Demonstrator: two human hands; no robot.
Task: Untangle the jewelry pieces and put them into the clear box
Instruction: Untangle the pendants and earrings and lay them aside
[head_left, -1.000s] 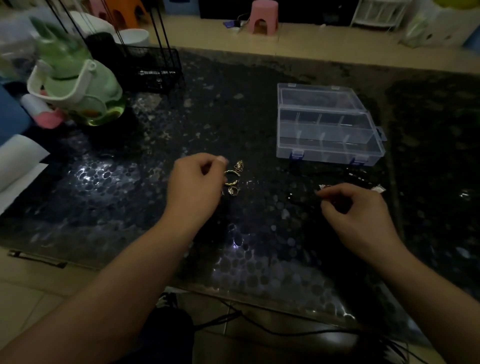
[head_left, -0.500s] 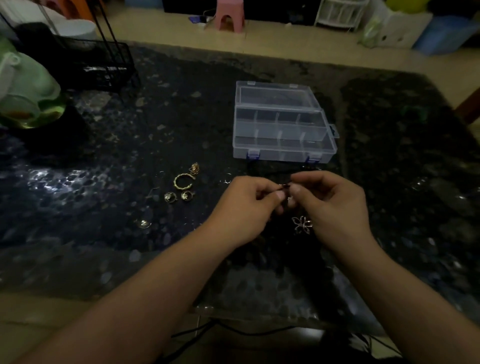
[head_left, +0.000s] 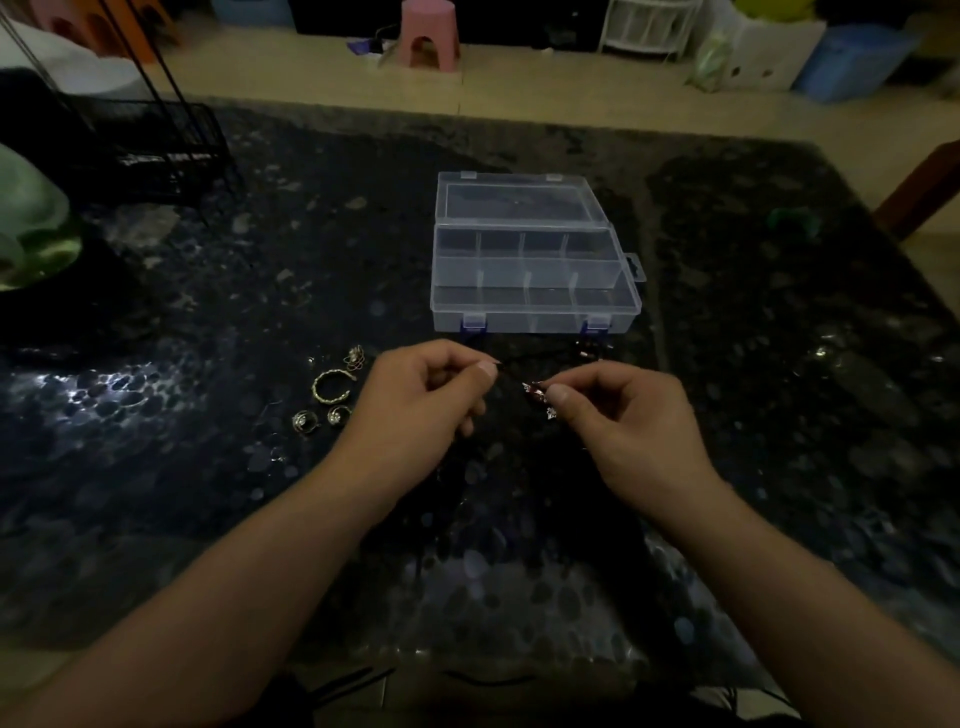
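While both hands are raised a little above the dark speckled counter (head_left: 208, 493) in the middle of the frame, they hold one thin dark cord (head_left: 511, 375) between them. The left hand (head_left: 415, 410) pinches one end of this cord between thumb and forefinger, with the other fingers curled in. The right hand (head_left: 631, 415) pinches the other part, where a small shiny pendant (head_left: 535, 388) sits just beside its thumb nail, and a second small bright charm (head_left: 550, 413) hangs just under it. More of the dark cord runs toward the upper right, to a small metal clasp (head_left: 584, 354) that lies on the counter close to the box. The clear box (head_left: 530, 312) stands open in the upper centre of the frame, just behind the hands, with its lid folded back and its compartments divided by thin walls; I cannot tell if something lies inside. To the left of the left hand the other jewelry lies on the counter: a twisted gold ring (head_left: 332, 385), a small gold piece (head_left: 355, 356) above it, and two small earrings (head_left: 306, 420) below it, near each other but apart. In the upper left of the frame a black wire rack (head_left: 161, 150) stands, and a green object (head_left: 31, 218) is at the left edge.
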